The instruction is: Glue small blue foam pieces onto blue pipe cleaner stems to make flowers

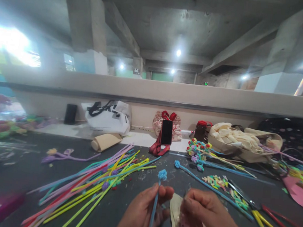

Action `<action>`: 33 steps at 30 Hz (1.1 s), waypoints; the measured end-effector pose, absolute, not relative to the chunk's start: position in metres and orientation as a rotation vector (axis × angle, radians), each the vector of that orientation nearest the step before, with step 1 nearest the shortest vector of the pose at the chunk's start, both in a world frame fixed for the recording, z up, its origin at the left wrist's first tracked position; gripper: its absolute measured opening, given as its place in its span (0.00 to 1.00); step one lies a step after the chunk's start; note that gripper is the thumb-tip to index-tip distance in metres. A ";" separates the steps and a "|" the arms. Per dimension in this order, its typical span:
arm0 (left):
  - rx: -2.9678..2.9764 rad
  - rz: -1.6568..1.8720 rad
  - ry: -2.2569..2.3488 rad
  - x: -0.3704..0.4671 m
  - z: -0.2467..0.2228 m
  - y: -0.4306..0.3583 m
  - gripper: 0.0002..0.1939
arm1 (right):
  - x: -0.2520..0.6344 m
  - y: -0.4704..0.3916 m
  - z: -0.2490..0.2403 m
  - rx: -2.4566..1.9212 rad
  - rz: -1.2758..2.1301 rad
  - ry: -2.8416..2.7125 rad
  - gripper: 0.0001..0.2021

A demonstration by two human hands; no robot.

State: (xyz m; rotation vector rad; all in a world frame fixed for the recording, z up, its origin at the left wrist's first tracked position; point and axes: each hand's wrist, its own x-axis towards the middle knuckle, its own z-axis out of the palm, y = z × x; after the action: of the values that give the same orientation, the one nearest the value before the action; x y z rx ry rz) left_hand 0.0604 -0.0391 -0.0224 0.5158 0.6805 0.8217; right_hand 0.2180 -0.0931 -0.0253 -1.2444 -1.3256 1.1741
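My left hand [146, 205] pinches a blue pipe cleaner [154, 208] between thumb and fingers. The stem stands nearly upright, and a curled blue blossom [162, 175] tops it. Close by on the right, my right hand [203, 208] has thumb and forefinger pressed together; what they hold, if anything, I cannot make out. Beneath that hand lies a cream and pink cloth [175, 210], partly hidden. Another blue stem with a curled end [201, 182] rests on the dark table beyond my right hand.
Many coloured pipe cleaners [93, 186] spread at left. Right of my hands lie short cut pieces [215, 182], a tool with red and yellow handles [266, 220] and bunched small flowers [198, 152]. Along the back stand a phone [166, 132], a white bag [109, 119] and a bottle [200, 130].
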 end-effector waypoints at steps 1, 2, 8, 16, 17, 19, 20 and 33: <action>0.499 0.837 0.678 0.061 -0.025 -0.038 0.05 | 0.214 -0.093 -0.026 -1.238 1.207 -1.331 0.16; 0.489 0.837 0.669 0.062 -0.027 -0.037 0.07 | 0.209 -0.093 -0.026 -1.224 1.241 -1.327 0.15; 0.548 0.781 0.562 0.068 -0.043 -0.034 0.12 | 0.176 -0.085 -0.023 -0.994 1.441 -1.378 0.15; 0.634 0.802 0.498 0.075 -0.049 -0.033 0.20 | 0.170 -0.078 -0.030 -1.191 1.489 -1.164 0.18; 0.633 0.808 0.519 0.074 -0.049 -0.033 0.20 | 0.170 -0.079 -0.026 -1.221 1.459 -1.154 0.17; 0.651 0.826 0.560 0.071 -0.048 -0.031 0.19 | 0.172 -0.080 -0.017 -1.293 1.396 -1.142 0.14; 0.671 0.833 0.577 0.069 -0.046 -0.030 0.19 | 0.174 -0.081 -0.013 -1.332 1.367 -1.141 0.13; 0.999 0.658 0.738 0.060 -0.043 -0.026 0.18 | 0.186 -0.076 -0.026 -1.452 1.205 -1.401 0.10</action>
State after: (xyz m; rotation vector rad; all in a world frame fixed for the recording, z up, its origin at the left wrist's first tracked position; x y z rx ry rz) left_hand 0.0598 -0.0257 -0.0431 0.9989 0.7383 0.6584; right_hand 0.1857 -0.0757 -0.0261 -1.4518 -1.4008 1.2047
